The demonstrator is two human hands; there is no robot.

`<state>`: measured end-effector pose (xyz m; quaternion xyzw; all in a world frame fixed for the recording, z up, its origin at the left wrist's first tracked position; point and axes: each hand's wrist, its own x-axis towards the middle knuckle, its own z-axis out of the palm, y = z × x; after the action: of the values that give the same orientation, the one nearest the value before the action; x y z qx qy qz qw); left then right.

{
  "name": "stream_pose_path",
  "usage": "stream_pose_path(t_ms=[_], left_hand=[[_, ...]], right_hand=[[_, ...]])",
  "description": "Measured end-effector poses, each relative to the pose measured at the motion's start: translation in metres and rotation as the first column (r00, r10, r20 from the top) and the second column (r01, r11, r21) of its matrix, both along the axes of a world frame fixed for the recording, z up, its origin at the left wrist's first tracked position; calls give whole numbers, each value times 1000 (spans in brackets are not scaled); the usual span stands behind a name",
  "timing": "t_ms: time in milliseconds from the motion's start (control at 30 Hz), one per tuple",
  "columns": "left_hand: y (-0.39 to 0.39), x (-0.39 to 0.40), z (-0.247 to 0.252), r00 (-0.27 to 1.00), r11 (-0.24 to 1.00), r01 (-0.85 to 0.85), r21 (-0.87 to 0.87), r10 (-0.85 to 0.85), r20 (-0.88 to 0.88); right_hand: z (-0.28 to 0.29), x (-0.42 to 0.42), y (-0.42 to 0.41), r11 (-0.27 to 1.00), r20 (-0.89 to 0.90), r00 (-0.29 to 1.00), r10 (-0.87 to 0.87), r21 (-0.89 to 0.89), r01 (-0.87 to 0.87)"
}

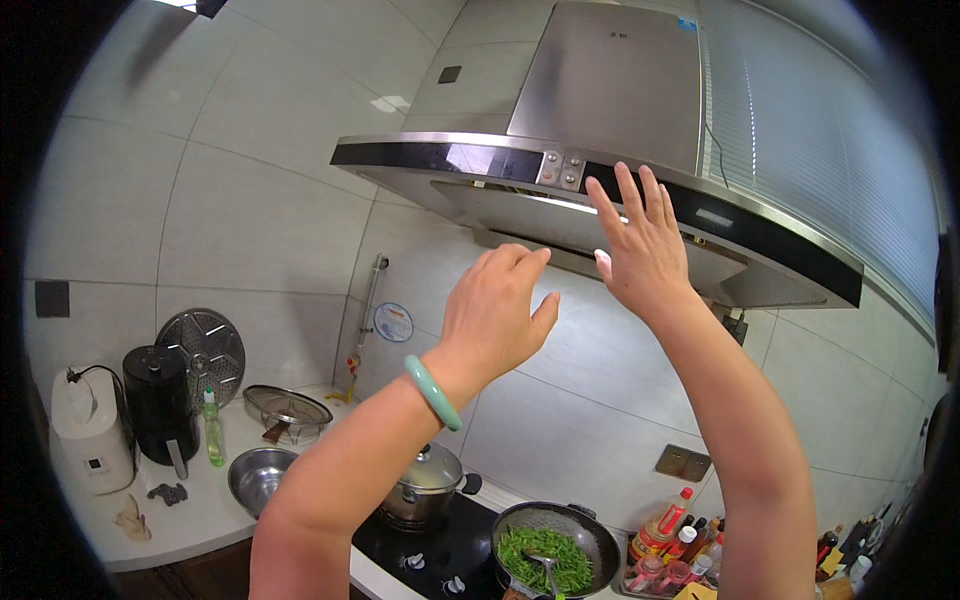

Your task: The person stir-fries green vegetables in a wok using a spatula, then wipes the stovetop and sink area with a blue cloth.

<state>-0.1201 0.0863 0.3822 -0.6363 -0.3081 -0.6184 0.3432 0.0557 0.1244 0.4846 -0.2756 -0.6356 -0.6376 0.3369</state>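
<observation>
My right hand [645,247] is raised in front of the stainless steel range hood [615,97], fingers spread, just right of the hood's control buttons [561,169]. It holds nothing. Lower and to the left, my left hand [499,315] hangs in the air with bent fingers, the thumb apart and nothing visible in it. A green bangle [433,393] circles that wrist. Far below both hands, a dark wok [604,540] with chopped green vegetables [536,551] and a metal spatula [546,564] sits on the black gas stove [435,551]. A lidded steel pot [431,484] stands behind the left forearm.
Seasoning bottles [675,536] crowd a tray right of the wok. On the left counter [187,529] are a steel bowl [256,476], a wire basket [289,412], a green dish-soap bottle [212,431], a black air fryer [156,401] and a white appliance [90,442]. Window blinds [825,157] hang at right.
</observation>
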Motion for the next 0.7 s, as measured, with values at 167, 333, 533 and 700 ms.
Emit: stream_pose_path(t_ms=[167,333,533,700], left_hand=[[12,3,13,998,992,-64,106,67,-21],[21,12,21,984,975,-167,145,173,-33],[19,19,-2,992,996,-92,4,92,-89],[-12,33,-92,956,959,-107,-264,26,-292]], right_hand=[[-21,12,-18,998,107,993,44,-41,-40],[-49,28,-24,981,187,971,148,-152,-120],[-104,60,-40,891,215,919,329,-392,-228],[-226,134,-57,474,160,899,407,-878,-58]])
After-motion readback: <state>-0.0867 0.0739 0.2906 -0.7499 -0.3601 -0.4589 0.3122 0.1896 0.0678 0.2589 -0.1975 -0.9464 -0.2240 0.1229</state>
